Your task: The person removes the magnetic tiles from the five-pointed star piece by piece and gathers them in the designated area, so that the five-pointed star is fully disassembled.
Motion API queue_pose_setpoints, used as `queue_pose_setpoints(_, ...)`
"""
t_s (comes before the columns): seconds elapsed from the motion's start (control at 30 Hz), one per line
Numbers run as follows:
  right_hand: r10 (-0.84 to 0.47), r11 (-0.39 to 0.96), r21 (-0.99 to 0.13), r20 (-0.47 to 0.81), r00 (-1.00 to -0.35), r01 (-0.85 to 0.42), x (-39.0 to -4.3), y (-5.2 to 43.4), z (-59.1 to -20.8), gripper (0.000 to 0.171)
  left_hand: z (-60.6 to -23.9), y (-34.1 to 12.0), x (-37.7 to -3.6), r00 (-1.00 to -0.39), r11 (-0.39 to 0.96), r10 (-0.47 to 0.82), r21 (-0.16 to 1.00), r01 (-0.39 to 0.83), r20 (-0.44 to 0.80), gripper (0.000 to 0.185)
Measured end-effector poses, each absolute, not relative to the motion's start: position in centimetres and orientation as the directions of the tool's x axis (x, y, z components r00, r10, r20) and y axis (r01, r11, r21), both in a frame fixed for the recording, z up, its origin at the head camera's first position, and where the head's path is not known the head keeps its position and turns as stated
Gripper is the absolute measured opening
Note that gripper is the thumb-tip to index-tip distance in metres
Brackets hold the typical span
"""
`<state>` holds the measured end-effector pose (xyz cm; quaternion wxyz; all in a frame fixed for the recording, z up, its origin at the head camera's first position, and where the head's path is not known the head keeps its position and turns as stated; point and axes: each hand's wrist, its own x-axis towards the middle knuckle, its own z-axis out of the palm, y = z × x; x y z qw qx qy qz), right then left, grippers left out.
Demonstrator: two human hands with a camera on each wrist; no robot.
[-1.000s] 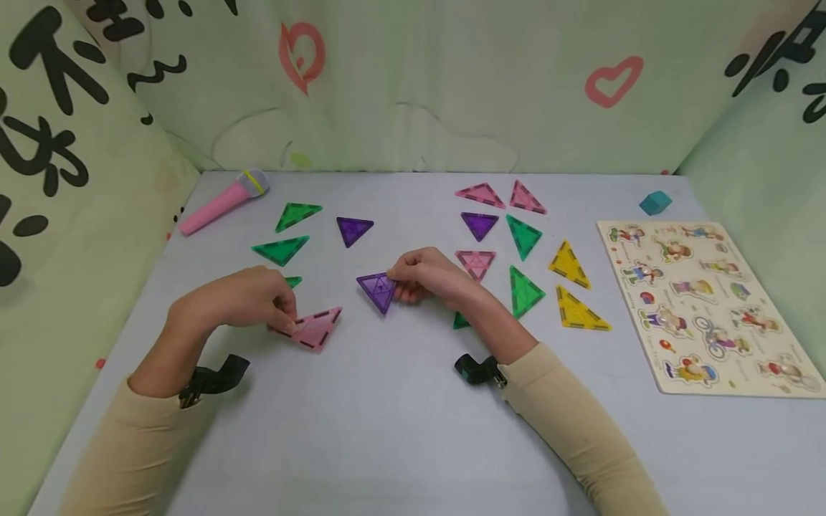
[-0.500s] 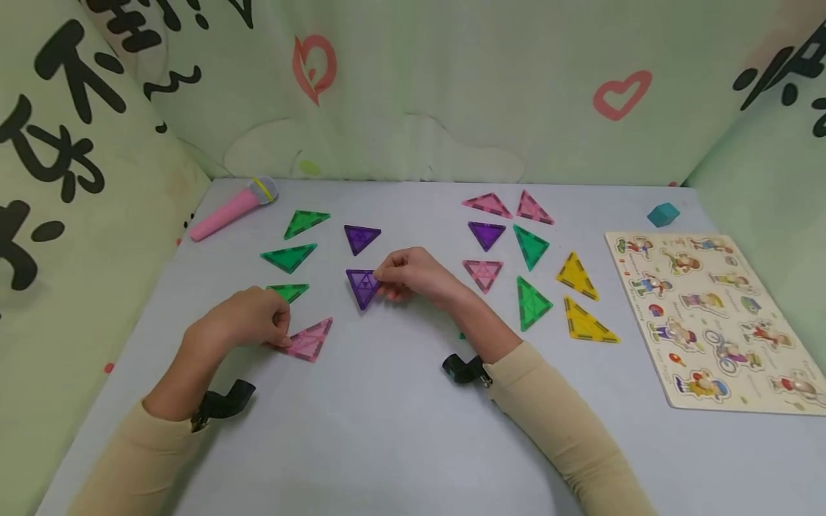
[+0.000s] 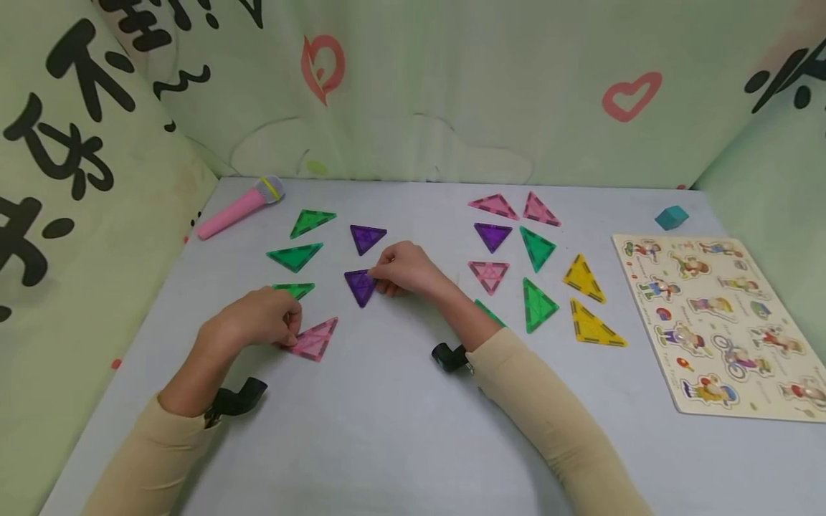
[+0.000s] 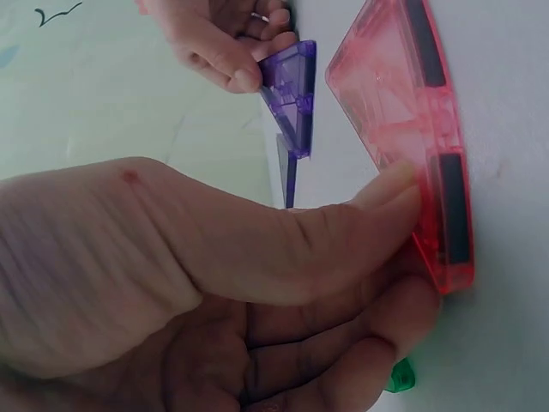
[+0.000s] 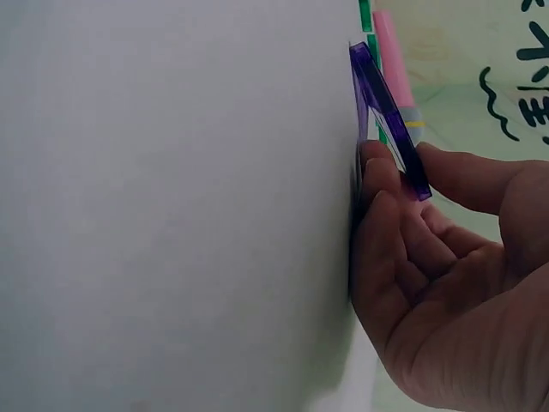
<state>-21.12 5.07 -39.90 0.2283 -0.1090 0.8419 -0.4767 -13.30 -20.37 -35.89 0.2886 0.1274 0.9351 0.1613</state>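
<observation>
While most triangle tiles lie flat and apart on the table (image 3: 387, 430), two are in hand: the left hand (image 3: 254, 320) pinches a pink triangle (image 3: 314, 338) by its near corner, thumb on top, tile tilted off the surface; the right hand (image 3: 405, 269) pinches a purple triangle (image 3: 360, 286) at its right corner, one edge raised. Tiles well apart, not joined; joining judged barely started

Your right forearm covers most of one green triangle (image 3: 488, 312); only a corner shows. Your left hand (image 3: 254, 320) hides the pink triangle's (image 3: 312, 338) near corner. Puzzle board (image 3: 723, 315) figures too small to tell.
</observation>
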Motion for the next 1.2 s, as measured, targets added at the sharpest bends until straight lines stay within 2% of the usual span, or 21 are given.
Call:
queue_pose_setpoints(0.17, -0.344, 0.685, -0.726, -0.238, -0.908, -0.069, -21.5, 4.4, -39.6, 0.027, -35.9, -20.2, -13.5, -0.798, 0.913, 0.333, 0.383, 0.139, -0.503, 0.014)
queue_pose_setpoints(0.37, -0.280, 0.794, -0.601, -0.231, -0.932, -0.090, -21.5, 4.3, -39.3, 0.024, -35.9, -20.2, -13.7, -0.793, 0.902, 0.355, 0.404, 0.152, -0.495, 0.013)
queue_pose_setpoints(0.47, -0.283, 0.787, -0.609, -0.215, -0.935, -0.099, -21.4, 4.7, -39.3, 0.021, -36.0, -20.3, -13.9, -0.791, 0.895, 0.368, 0.416, 0.160, -0.489, 0.013)
queue_pose_setpoints(0.7, -0.369, 0.684, -0.713, -0.153, -0.917, -0.156, -21.0, 6.2, -39.3, 0.021, -36.9, -21.3, -14.4, -0.780, 0.849, 0.443, 0.488, 0.206, -0.442, 0.009)
queue_pose_setpoints(0.83, -0.357, 0.700, -0.691, -0.120, -0.926, -0.180, -20.4, 7.7, -39.0, 0.025, -37.3, -22.1, -14.8, -0.769, 0.803, 0.496, 0.550, 0.229, -0.404, 0.006)
queue_pose_setpoints(1.0, -0.331, 0.738, -0.634, -0.040, -0.943, -0.232, -19.4, 9.9, -38.1, 0.034, -37.2, -22.6, -15.0, -0.827, 0.790, 0.466, 0.569, 0.229, -0.314, 0.007)
queue_pose_setpoints(1.2, -0.299, 0.770, -0.580, 0.040, -0.953, -0.266, -18.6, 13.3, -37.1, 0.045, -36.8, -22.9, -16.0, -0.924, 0.783, 0.370, 0.569, 0.253, -0.098, 0.023)
